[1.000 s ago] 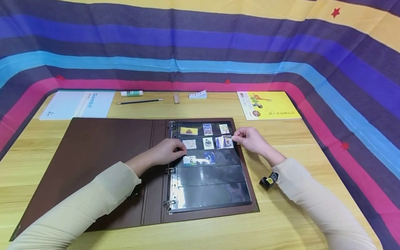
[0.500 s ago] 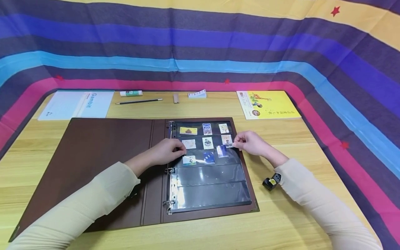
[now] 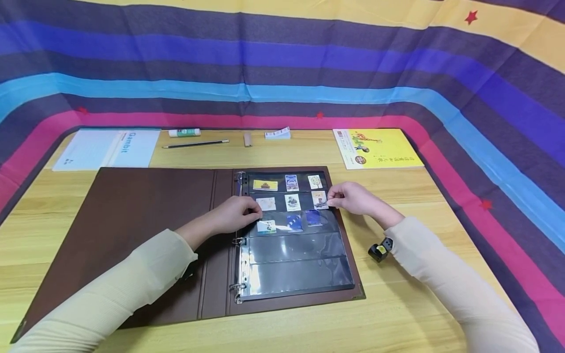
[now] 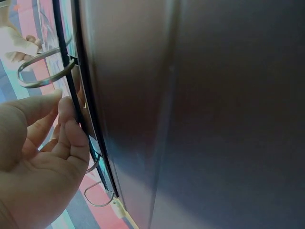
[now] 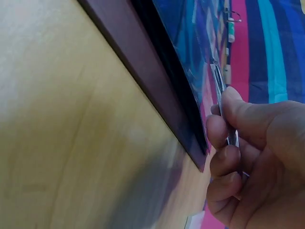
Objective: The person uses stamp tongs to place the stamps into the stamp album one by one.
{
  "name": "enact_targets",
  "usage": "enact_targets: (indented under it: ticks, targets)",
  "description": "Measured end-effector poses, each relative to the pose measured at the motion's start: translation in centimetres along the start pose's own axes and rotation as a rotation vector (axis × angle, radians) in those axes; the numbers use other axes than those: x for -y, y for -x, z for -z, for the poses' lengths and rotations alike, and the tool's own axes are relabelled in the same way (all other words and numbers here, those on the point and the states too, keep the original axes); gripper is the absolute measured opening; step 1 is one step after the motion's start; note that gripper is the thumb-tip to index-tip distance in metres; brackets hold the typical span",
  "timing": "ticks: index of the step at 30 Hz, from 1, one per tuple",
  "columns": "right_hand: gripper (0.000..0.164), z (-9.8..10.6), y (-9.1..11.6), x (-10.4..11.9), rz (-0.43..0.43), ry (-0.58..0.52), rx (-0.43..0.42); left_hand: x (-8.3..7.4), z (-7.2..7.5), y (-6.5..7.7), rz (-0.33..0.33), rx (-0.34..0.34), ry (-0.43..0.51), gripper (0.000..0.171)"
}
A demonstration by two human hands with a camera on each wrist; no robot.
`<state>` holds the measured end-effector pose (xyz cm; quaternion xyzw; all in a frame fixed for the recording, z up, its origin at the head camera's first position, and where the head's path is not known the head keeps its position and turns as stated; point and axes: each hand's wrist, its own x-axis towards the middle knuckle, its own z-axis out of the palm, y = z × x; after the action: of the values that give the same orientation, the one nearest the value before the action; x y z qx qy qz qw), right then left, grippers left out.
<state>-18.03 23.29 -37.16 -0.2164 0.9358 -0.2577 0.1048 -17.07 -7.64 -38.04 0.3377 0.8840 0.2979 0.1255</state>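
Note:
A brown ring binder [image 3: 154, 235] lies open with a black stamp page [image 3: 295, 269] in its rings. My left hand [image 3: 236, 214] is beside the rings, its thumb and fingers pinching the clear pocket film [image 3: 278, 215] at the third row's left end. My right hand [image 3: 353, 197] holds metal tweezers [image 5: 218, 78] at the page's right edge, their tips pointing in over the page. A dark blue stamp [image 3: 314, 217] sits in the third row, right of another blue stamp [image 3: 294, 222] and a white-and-teal stamp [image 3: 266, 226]. Several more stamps fill the two rows above.
Behind the binder lie a pale notebook [image 3: 106, 149], a glue stick [image 3: 184, 132], a pencil [image 3: 196, 144], an eraser [image 3: 247, 139], small white-and-blue paper pieces [image 3: 277, 133] and a yellow book [image 3: 377, 148]. A striped cloth [image 3: 282, 54] hangs behind the table.
The dark blue stamp has moved down from the second row into the third and straightened. The right hand with the tweezers dipped slightly, then rose a little. The left hand kept its place.

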Motion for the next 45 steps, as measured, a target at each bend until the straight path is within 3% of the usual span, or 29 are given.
enact_targets:
  ticks: [17,20,25,28,36,45]
  targets:
    - [0.007,0.0,-0.9,0.5,0.095,0.012,0.112,0.2,0.0,0.0,-0.006,-0.007,-0.001,0.010]
    - [0.005,0.2,-0.7,0.3,0.035,-0.010,0.050,0.2,0.0,0.0,-0.004,-0.007,-0.003,0.010]
    - [0.014,0.6,0.3,-0.7,-0.126,-0.006,-0.192,0.1,-0.1,0.0,0.001,0.001,-0.006,0.009]
    - [0.018,1.0,1.3,-1.7,-0.205,0.017,-0.285,0.1,-0.1,0.0,0.003,0.004,-0.006,0.009]
    - [0.017,1.1,3.3,-3.9,-0.297,0.095,-0.279,0.2,0.1,0.2,0.005,-0.001,-0.003,0.010]
    - [0.018,0.8,3.7,-4.2,-0.392,0.158,-0.226,0.2,0.0,0.1,0.000,0.009,-0.001,0.010]
